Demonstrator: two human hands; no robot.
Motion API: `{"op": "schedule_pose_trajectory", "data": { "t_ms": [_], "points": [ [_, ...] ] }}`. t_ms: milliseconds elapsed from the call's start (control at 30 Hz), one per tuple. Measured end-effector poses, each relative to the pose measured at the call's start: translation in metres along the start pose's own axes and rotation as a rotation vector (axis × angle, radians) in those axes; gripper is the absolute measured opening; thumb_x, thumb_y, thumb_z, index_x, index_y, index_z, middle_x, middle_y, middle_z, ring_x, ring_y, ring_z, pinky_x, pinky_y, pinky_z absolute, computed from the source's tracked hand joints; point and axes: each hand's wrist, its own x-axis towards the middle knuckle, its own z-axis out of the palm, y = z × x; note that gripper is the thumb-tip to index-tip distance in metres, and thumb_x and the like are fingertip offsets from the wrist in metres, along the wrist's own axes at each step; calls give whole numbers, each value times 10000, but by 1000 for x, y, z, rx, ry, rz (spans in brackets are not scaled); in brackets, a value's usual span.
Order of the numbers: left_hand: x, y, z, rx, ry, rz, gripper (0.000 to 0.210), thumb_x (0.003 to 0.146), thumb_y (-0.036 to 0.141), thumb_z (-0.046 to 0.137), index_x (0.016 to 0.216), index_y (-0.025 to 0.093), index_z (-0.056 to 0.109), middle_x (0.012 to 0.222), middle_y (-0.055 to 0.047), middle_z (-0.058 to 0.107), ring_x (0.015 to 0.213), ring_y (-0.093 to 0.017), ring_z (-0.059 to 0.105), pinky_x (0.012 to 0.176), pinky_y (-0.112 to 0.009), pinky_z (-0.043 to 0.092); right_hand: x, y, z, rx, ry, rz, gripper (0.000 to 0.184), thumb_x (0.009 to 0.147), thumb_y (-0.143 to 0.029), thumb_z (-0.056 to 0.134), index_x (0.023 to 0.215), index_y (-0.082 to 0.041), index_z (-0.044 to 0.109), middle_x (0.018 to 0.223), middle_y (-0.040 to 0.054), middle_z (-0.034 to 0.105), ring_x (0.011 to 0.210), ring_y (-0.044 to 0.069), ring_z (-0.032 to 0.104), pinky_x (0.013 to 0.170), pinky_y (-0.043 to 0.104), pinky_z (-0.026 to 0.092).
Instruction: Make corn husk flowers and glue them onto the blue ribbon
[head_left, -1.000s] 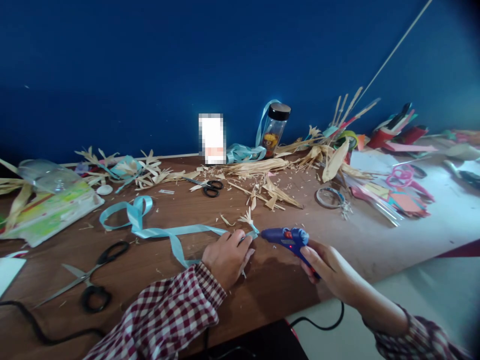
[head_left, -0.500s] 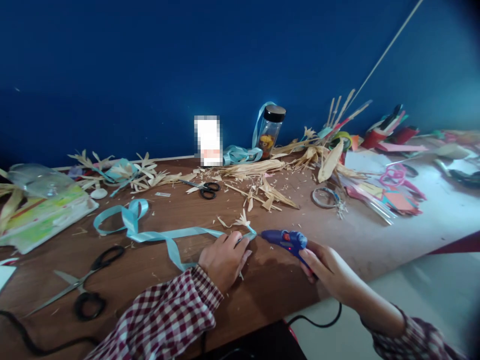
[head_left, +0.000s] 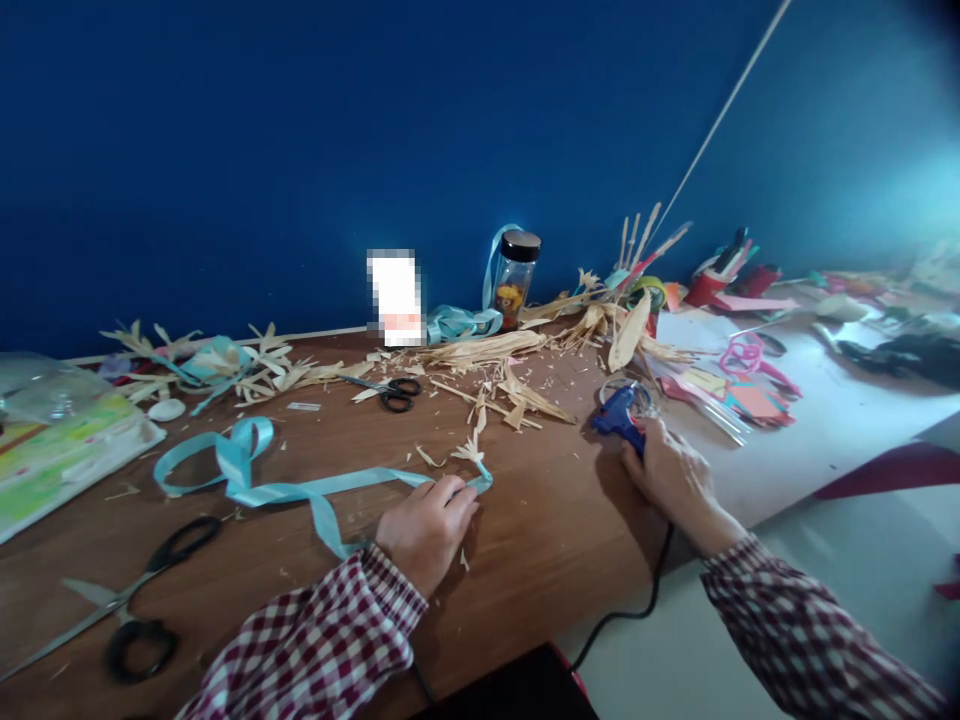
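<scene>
The pale husk flower (head_left: 469, 450) lies on the bench (head_left: 525, 570), with 12 o'clock taken toward the blue wall (head_left: 300, 170). Its petals point to 12 o'clock; its stem bends into the end of the light-blue ribbon (head_left: 300, 488). The left hand (head_left: 427, 525) is the nearer hand: its fingers are closed together on the ribbon end, and the flower sits just beyond the fingertips at 1 o'clock. The ribbon's long axis runs from these fingers to 9 o'clock, ending in loose loops. The right hand (head_left: 671, 470) is clamped on the handle of the blue glue gun (head_left: 621, 412), well apart from the flower at 2 o'clock; the nozzle tip is not distinct. A wire ring (head_left: 651, 388) lies just behind the gun. Small scissors (head_left: 400, 395) lie at 11 o'clock from the flower, large scissors (head_left: 124, 600) at 8 o'clock.
</scene>
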Motion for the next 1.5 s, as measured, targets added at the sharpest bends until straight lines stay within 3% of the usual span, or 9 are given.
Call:
{"op": "schedule_pose_trajectory", "data": {
  "t_ms": [300, 367, 500, 567, 700, 933, 1033, 1200, 1500],
  "points": [
    [2, 1, 0, -14, 0, -115, 217, 913, 303, 405, 1035, 239, 574, 1024, -21, 617, 742, -130, 610, 567, -236, 412, -1, -5, -35, 13, 40, -39, 377, 860, -452, 452, 1106, -178, 535, 969, 129, 626, 811, 270, 598, 618, 327, 413],
    [2, 1, 0, -20, -9, -152, 223, 900, 319, 421, 1053, 233, 558, 1013, -33, 602, 719, -137, 601, 538, -240, 401, -1, -24, -45, 143, 46, -119, 282, 877, -392, 449, 1020, -185, 576, 949, 102, 634, 748, 221, 603, 626, 307, 417],
    [4, -2, 0, -116, -32, -178, 194, 887, 317, 435, 962, 229, 590, 900, -27, 596, 726, -156, 592, 571, -251, 406, 1, -86, -46, 476, -199, -496, 219, 908, -261, 418, 872, -192, 623, 838, 49, 674, 770, 172, 615, 687, 265, 415],
    [5, -5, -1, -206, -26, -185, 172, 876, 293, 454, 898, 225, 610, 871, -24, 599, 750, -161, 592, 620, -256, 415, 6, -114, -38, 545, -294, -576, 232, 905, -225, 416, 836, -178, 633, 804, 60, 683, 730, 167, 612, 654, 258, 404],
    [8, -12, -5, -410, 12, -179, 137, 836, 248, 504, 805, 207, 631, 823, -20, 620, 754, -165, 591, 672, -267, 427, 21, -143, -24, 726, -461, -541, 289, 893, -226, 416, 691, -159, 611, 677, 65, 656, 616, 152, 581, 582, 253, 403],
    [10, -20, -10, -805, 141, -169, 156, 761, 160, 526, 829, 183, 665, 833, -33, 684, 811, -159, 622, 764, -264, 462, 32, -157, -19, 1224, -807, -457, 214, 882, -286, 444, 791, -156, 587, 694, 16, 615, 542, 108, 558, 536, 229, 442],
    [9, -21, -14, -879, 156, -225, 164, 731, 154, 533, 809, 175, 676, 820, -36, 707, 787, -163, 641, 750, -264, 476, 33, -166, -17, 1461, -909, -290, 173, 814, -310, 570, 894, -157, 585, 679, -11, 605, 555, 96, 545, 531, 210, 426],
    [10, -22, -17, -897, 135, -334, 165, 703, 173, 548, 778, 165, 694, 810, -47, 729, 759, -178, 654, 740, -275, 486, 37, -175, -10, 1610, -988, -183, 378, 666, -342, 742, 953, -151, 587, 755, 6, 644, 628, 100, 570, 578, 210, 424],
    [12, -21, -22, -904, -19, -457, 242, 717, 258, 557, 846, 138, 723, 800, -52, 738, 722, -189, 648, 681, -262, 473, 33, -175, 1, 1750, -1068, -203, 215, 699, -329, 716, 799, -165, 618, 736, 1, 611, 646, 104, 551, 637, 235, 436]
  ]
}}
